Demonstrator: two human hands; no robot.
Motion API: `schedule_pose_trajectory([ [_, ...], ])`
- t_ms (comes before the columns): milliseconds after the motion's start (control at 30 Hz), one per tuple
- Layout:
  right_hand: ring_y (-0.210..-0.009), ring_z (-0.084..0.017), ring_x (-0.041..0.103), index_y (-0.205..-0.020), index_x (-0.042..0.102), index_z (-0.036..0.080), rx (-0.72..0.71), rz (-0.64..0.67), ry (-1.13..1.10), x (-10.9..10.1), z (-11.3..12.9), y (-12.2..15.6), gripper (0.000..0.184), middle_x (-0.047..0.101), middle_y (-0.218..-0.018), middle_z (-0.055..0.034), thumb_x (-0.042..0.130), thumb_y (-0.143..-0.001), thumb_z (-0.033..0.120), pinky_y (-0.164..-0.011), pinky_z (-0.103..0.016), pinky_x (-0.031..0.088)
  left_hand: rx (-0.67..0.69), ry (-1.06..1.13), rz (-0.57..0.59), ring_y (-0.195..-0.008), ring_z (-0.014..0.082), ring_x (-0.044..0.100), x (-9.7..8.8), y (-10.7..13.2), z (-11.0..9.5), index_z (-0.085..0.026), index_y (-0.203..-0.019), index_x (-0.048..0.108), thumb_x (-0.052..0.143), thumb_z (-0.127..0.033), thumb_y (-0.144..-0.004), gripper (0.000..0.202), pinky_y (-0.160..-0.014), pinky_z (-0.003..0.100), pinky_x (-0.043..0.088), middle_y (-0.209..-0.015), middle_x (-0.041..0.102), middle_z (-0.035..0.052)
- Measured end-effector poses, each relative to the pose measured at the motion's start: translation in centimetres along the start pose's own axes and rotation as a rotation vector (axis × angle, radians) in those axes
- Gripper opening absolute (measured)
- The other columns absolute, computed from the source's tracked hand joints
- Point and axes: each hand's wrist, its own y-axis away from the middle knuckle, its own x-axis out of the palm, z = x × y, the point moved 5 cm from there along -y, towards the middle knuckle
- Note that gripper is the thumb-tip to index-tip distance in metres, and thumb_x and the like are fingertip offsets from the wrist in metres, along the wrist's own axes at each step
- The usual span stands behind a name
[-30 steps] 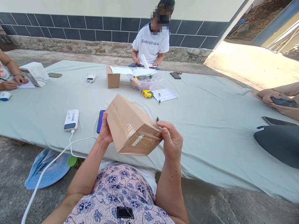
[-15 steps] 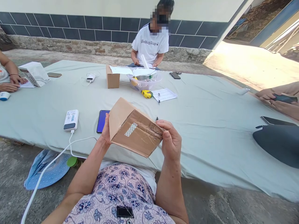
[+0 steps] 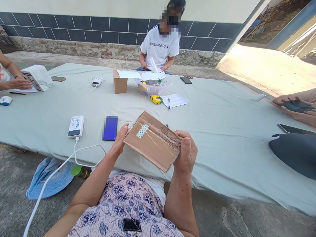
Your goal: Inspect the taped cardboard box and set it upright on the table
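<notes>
Gripping box (image 3: 153, 143): right hand (image 3: 187, 149) clasps right end, left hand (image 3: 120, 140) rests flat-fingered at left side. Box could drop onto tabletop (image 3: 227, 144) if right grip slackens.

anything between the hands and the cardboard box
Nothing visible: the left hand lies against the cardboard box at its left edge, and the right hand grips its right end. The blue-screened phone is off to the left.

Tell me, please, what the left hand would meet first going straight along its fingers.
Past the held brown cardboard box, the left hand would probably meet the translucent plastic basin; depth is unclear.
</notes>
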Motion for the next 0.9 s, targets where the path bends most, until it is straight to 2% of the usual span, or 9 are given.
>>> schedule_pose_trajectory([
  [133,-0.076,-0.02,0.061,-0.084,0.07,0.021,0.15,-0.05,-0.027,-0.3,-0.7,0.0,0.051,0.066,-0.082,-0.0031,0.053,-0.092,0.068,-0.07,-0.034,0.045,0.123,-0.226,-0.091,-0.104,0.0282,0.065,0.5,0.6,-1.1,-0.021,-0.096,0.078,0.078,-0.04,-0.082,0.024,-0.099,0.037,0.046,-0.099,0.076,0.0055],
  [300,-0.067,-0.018,0.056,-0.084,0.069,0.02,0.223,-0.106,-0.038,-0.8,-1.0,0.0,0.055,0.064,-0.075,-0.0018,0.053,-0.09,0.072,-0.062,-0.032,0.043,0.259,-0.419,-0.153,-0.1,0.0282,0.064,0.9,1.2,-2.6,-0.02,-0.086,0.078,0.066,-0.05,-0.091,0.032,-0.094,0.034,0.045,-0.095,0.075,0.005],
  [367,-0.069,-0.019,0.057,-0.083,0.069,0.02,0.195,-0.081,0.006,-0.7,-0.9,-0.1,0.052,0.064,-0.075,-0.0017,0.054,-0.091,0.07,-0.064,-0.032,0.043,0.246,-0.432,-0.081,-0.101,0.0297,0.064,1.5,1.7,-2.7,-0.021,-0.086,0.079,0.062,-0.055,-0.094,0.039,-0.095,0.035,0.045,-0.093,0.076,0.0052],
  [433,-0.072,-0.019,0.058,-0.082,0.069,0.021,0.139,-0.074,0.057,-0.8,-0.8,-0.1,0.051,0.063,-0.076,-0.0018,0.053,-0.093,0.068,-0.067,-0.032,0.044,0.212,-0.378,0.042,-0.107,0.0317,0.065,2.6,2.4,-2.7,-0.022,-0.092,0.081,0.056,-0.064,-0.095,0.049,-0.099,0.036,0.045,-0.096,0.078,0.006],
  [533,-0.074,-0.02,0.059,-0.082,0.069,0.021,0.096,-0.093,0.082,-0.9,-0.5,-0.1,0.05,0.063,-0.077,-0.0023,0.051,-0.094,0.066,-0.069,-0.033,0.045,0.211,-0.288,0.208,-0.124,0.034,0.062,4.1,3.5,-3.1,-0.022,-0.11,0.08,0.047,-0.075,-0.094,0.064,-0.109,0.039,0.042,-0.114,0.078,0.0067],
  [600,-0.072,-0.019,0.058,-0.081,0.068,0.021,0.095,-0.097,0.066,-0.9,-0.2,0.0,0.049,0.063,-0.077,-0.0021,0.051,-0.095,0.065,-0.068,-0.033,0.044,0.216,-0.201,0.275,-0.136,0.0355,0.056,4.5,4.1,-3.4,-0.023,-0.12,0.078,0.051,-0.079,-0.09,0.069,-0.117,0.041,0.038,-0.126,0.076,0.0072],
  [767,-0.066,-0.017,0.053,-0.081,0.067,0.021,0.138,-0.102,0.018,-0.7,0.4,0.1,0.046,0.061,-0.075,-0.0013,0.052,-0.095,0.063,-0.062,-0.031,0.041,0.164,-0.013,0.303,-0.156,0.0398,0.034,3.8,5.0,-4.4,-0.023,-0.134,0.07,0.077,-0.071,-0.076,0.076,-0.126,0.046,0.031,-0.142,0.068,0.0112],
  [833,-0.065,-0.017,0.052,-0.08,0.067,0.021,0.155,-0.11,0.001,-0.7,0.2,0.1,0.048,0.06,-0.074,-0.0008,0.054,-0.092,0.065,-0.061,-0.03,0.04,0.177,-0.061,0.313,-0.157,0.0398,0.033,3.8,5.1,-4.7,-0.024,-0.136,0.069,0.084,-0.064,-0.072,0.077,-0.127,0.045,0.031,-0.146,0.066,0.0101],
  [900,-0.065,-0.017,0.052,-0.078,0.066,0.021,0.16,-0.103,0.005,-0.6,-0.2,0.0,0.051,0.059,-0.072,-0.0004,0.057,-0.089,0.069,-0.061,-0.03,0.04,0.215,-0.145,0.333,-0.154,0.0393,0.037,4.0,5.1,-4.9,-0.025,-0.136,0.069,0.083,-0.059,-0.076,0.071,-0.127,0.044,0.03,-0.147,0.065,0.009],
])
